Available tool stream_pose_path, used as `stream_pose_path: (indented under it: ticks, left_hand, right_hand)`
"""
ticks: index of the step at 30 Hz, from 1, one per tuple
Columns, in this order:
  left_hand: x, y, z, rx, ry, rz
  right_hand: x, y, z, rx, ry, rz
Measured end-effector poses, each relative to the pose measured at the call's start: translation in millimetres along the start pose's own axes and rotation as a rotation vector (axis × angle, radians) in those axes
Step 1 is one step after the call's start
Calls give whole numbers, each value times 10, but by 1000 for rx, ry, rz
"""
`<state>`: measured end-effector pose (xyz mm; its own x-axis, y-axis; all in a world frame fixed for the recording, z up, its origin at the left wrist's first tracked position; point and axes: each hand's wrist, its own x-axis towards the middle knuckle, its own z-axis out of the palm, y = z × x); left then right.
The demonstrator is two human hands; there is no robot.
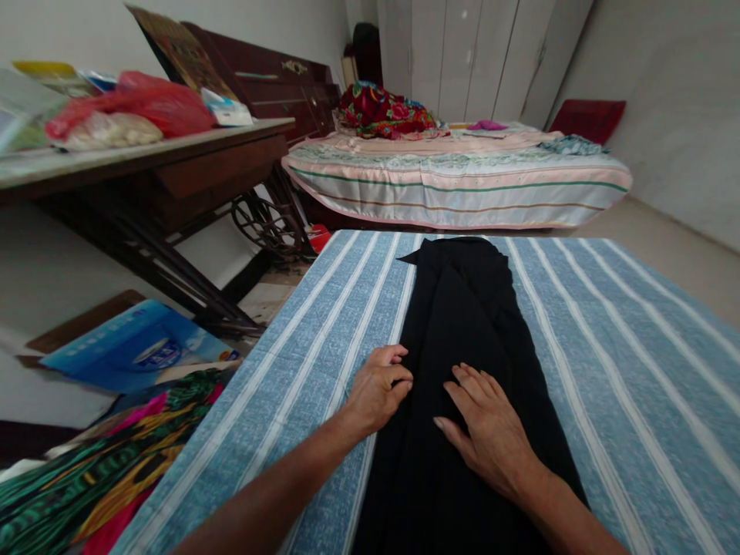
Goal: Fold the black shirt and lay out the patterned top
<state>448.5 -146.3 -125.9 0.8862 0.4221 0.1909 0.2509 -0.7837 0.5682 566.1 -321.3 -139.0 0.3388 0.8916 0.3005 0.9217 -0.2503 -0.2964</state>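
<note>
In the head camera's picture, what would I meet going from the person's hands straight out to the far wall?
Right hand and left hand, both on the black cloth → far edge of the blue striped sheet → bed → white wardrobe.

Bare striped sheet (607, 347) lies open right of the right hand (491, 435) and left of the left hand (375, 393); black cloth (462, 308) runs ahead of both.
</note>
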Motion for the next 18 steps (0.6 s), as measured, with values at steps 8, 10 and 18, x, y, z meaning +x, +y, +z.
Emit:
stream_pose_path:
  ticks: [8,10,18]
  left_hand:
    - [20,65,-54,-118,-20,-63]
    - [36,61,-73,-188,-9,-108]
    - [129,-211,-585,-237,132,-313]
  right_hand:
    - [0,-1,-12,-12,-5,-5]
    - [0,2,-13,-14,-14,-2]
    - [2,-1,-21,2,-50,17]
